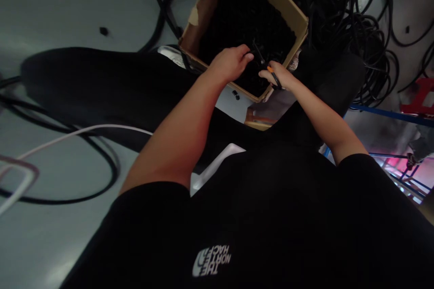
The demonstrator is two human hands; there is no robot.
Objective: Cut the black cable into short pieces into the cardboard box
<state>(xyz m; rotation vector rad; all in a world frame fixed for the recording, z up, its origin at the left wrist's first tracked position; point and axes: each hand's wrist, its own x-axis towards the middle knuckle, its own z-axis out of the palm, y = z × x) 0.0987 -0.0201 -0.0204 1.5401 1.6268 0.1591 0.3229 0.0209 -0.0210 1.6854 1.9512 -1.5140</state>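
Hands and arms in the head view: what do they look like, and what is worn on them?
The left hand and right hand are ungloved, with no watch visible on either wrist. The forearms are bare; the short black sleeves belong to a black shirt with a white logo.

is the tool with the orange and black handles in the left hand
No, the right hand holds the tool by its orange and black handles, over the open cardboard box.

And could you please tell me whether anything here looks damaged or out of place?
The cardboard box looks damaged: its left edge is ragged, with torn patches. Small black pieces also lie scattered on the floor outside it, perhaps dropped.
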